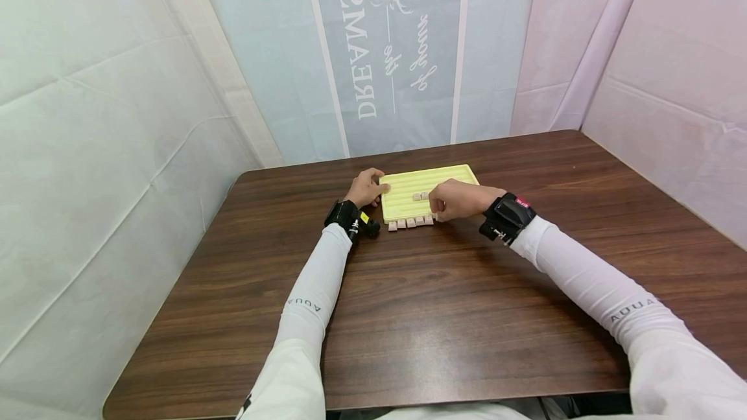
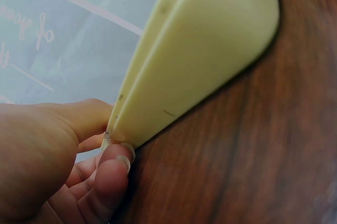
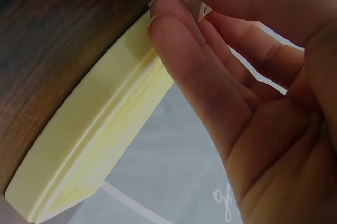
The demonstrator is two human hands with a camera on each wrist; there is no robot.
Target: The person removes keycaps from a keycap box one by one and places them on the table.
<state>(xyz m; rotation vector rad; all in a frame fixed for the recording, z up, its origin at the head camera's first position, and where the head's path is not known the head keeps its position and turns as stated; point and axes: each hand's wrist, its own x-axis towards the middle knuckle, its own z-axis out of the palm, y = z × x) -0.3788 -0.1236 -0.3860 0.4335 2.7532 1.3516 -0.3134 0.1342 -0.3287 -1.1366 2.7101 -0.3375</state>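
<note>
A pale yellow ridged tray (image 1: 403,200) lies on the table, with two small beige tiles (image 1: 417,197) in one of its rows. My left hand (image 1: 364,188) pinches the tray's left side; the left wrist view shows its thumb and fingers at the corner of the yellow wall (image 2: 200,50). Over the tray's right front part is my right hand (image 1: 458,199). In the right wrist view, its thumb and fingertips pinch a small tile (image 3: 190,2) with a dark mark on one face, mostly covered by the fingers. Several more tiles (image 1: 411,223) line the tray's front edge.
Dark brown wooden table (image 1: 408,316) runs from the tray to the front edge. Behind it hangs a blue-grey curtain (image 1: 397,50) with white lettering, and pale sheets (image 1: 105,148) stand at both sides. Each wrist carries a black camera strap (image 1: 508,218).
</note>
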